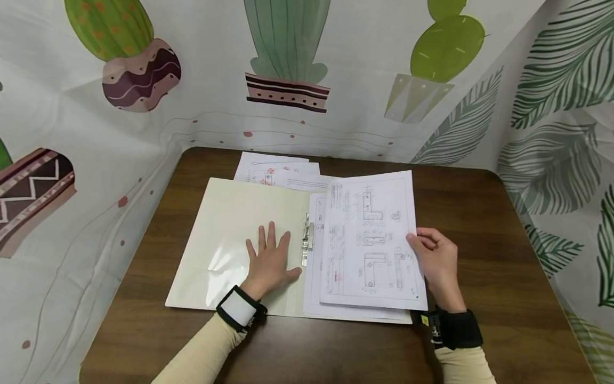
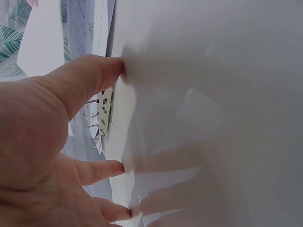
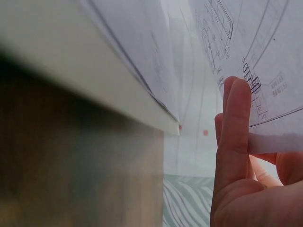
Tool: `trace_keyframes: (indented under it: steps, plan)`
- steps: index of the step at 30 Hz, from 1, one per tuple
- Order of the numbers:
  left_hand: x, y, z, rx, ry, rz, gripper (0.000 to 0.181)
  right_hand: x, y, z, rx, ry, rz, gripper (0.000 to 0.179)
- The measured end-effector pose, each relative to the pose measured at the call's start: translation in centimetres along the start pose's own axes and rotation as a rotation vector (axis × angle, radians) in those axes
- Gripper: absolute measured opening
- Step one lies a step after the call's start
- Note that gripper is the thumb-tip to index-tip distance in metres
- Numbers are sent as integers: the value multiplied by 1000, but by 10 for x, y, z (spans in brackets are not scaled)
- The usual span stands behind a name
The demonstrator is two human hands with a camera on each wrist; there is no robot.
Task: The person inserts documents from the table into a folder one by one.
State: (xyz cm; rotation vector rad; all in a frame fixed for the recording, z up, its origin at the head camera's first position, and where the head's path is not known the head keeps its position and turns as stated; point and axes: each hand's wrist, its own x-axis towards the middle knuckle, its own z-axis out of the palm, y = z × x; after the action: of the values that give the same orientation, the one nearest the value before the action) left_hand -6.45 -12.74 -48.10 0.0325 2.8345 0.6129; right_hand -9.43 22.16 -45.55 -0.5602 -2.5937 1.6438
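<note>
A cream ring binder (image 1: 201, 266) lies open on the table, with a metal ring clip (image 1: 308, 240) near its spine. My left hand (image 1: 269, 265) rests on the inside of the left cover with its fingers spread. Fingertips (image 2: 113, 168) touch the glossy cover in the left wrist view, where the clip's metal prongs (image 2: 92, 116) show too. At its right edge, my right hand (image 1: 438, 261) pinches a printed sheet (image 1: 371, 229) of technical drawings. That sheet is raised above the other papers (image 1: 314, 293) in the binder; the right wrist view shows a gap beneath it.
Several loose printed papers (image 1: 254, 166) lie behind the binder, partly under it. The brown wooden table (image 1: 460, 202) backs onto a hanging cloth (image 1: 364, 106) with cactus and leaf prints.
</note>
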Motion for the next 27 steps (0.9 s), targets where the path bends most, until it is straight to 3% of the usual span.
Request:
trace_keyframes:
  steps: [10,27]
  plan:
    - [1,-1,0,-5,-1,8,95,-7,7,10,-10,-61,-6,33]
    - [0,-2,0,-6,4,6,95,-13,8,20,-57,-68,0,31]
